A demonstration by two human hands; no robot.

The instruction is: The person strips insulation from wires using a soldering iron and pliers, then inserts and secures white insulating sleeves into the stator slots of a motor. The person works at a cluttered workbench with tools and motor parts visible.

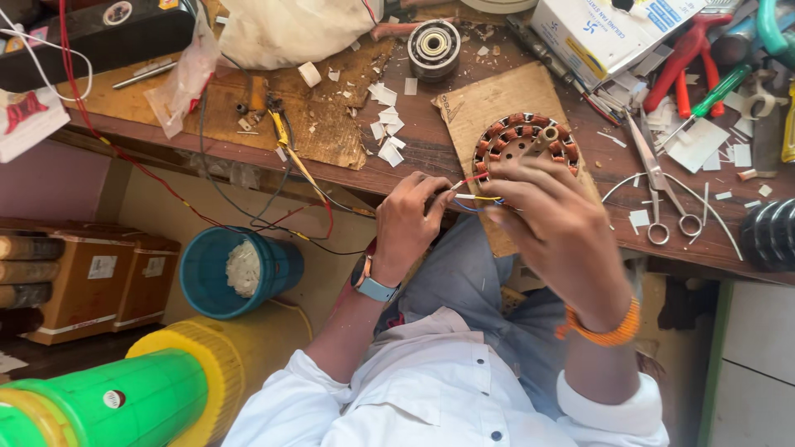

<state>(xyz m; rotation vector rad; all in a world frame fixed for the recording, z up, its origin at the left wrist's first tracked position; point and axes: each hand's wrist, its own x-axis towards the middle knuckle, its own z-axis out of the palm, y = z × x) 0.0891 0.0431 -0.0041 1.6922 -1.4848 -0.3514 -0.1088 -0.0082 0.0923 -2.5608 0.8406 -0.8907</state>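
Observation:
A round stator with copper-coloured coils [520, 139] lies on a piece of cardboard [497, 99] at the front edge of the wooden workbench [431, 149]. Thin red, yellow, blue and white wires [474, 195] run from it toward me. My left hand [407, 222], with a watch on its wrist, pinches these wire ends. My right hand [556, 225], wearing an orange wristband, is curled over the stator's near edge and grips the same wires from the other side. Its palm hides part of the coils.
Scissors [662, 194] lie to the right of the cardboard, with red-handled pliers [691, 62], a green screwdriver [716, 93] and a white box [604, 29] behind. A bearing [434, 48] and paper scraps are on the bench. A blue bucket [236, 271] and green-yellow cylinder [124, 397] are below left.

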